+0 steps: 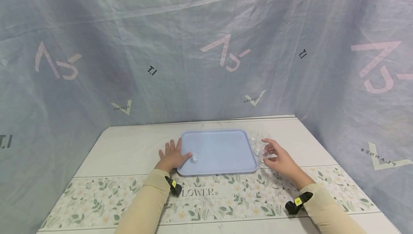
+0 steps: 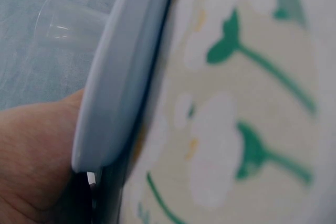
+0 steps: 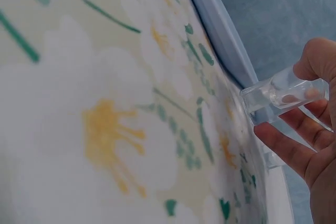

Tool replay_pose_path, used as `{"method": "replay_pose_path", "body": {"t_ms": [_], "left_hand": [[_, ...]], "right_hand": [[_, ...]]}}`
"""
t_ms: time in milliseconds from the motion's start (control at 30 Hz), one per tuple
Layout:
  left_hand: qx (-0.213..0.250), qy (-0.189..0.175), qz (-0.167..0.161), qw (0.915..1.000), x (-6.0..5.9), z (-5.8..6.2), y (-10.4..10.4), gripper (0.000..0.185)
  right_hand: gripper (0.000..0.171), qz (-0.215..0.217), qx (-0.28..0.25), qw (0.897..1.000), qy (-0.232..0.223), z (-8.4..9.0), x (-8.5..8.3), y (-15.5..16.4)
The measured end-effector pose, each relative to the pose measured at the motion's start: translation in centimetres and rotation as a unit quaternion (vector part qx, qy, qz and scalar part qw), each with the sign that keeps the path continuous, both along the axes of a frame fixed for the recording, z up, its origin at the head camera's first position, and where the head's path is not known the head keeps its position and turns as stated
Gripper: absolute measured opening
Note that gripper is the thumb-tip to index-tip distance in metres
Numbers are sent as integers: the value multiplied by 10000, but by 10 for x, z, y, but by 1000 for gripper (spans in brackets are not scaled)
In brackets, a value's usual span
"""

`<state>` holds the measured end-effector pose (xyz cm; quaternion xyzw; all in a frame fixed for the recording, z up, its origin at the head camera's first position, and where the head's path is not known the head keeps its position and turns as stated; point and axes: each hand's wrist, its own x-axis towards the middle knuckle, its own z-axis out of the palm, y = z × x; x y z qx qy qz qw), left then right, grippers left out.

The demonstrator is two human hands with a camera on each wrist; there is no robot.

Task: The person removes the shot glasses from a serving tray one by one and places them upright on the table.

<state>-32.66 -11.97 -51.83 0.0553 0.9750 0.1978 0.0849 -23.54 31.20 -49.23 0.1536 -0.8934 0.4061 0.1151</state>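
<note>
A light blue tray lies on the table, with one small clear shot glass upright near its left side. My left hand rests at the tray's left edge, fingers spread and straight, its thumb close to that glass; whether they touch I cannot tell. Beyond the tray's right edge, my right hand pinches another clear shot glass between thumb and fingers. In the right wrist view its base is at or very near the tablecloth. The left wrist view shows the tray rim and the glass on the tray.
Several more shot glasses stand close together along the tray's right side, partly behind my right hand. A white tablecloth with a floral band covers the table. Grey-blue printed fabric hangs behind and at both sides.
</note>
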Motion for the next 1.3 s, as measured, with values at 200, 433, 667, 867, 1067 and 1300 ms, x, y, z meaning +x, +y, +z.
{"method": "replay_pose_path", "body": {"t_ms": [200, 433, 667, 867, 1067, 1300], "left_hand": [[-8, 62, -16, 10000, -1, -1, 0, 95], [48, 62, -17, 10000, -1, 1, 0, 95], [73, -8, 6, 10000, 2, 5, 2, 94], [87, 15, 5, 10000, 3, 7, 2, 93], [48, 27, 5, 10000, -1, 2, 0, 94], [132, -14, 22, 9999, 0, -1, 1, 95]], "right_hand": [[74, 102, -49, 9999, 60, -3, 0, 1], [72, 13, 58, 10000, -5, -6, 1, 1], [72, -14, 104, 9999, 29, -6, 3, 1], [75, -110, 136, 9997, -184, -1, 5, 0], [75, -97, 122, 9998, -127, 11, 9, -2], [67, -77, 107, 9977, 667, 24, 5, -3]]}}
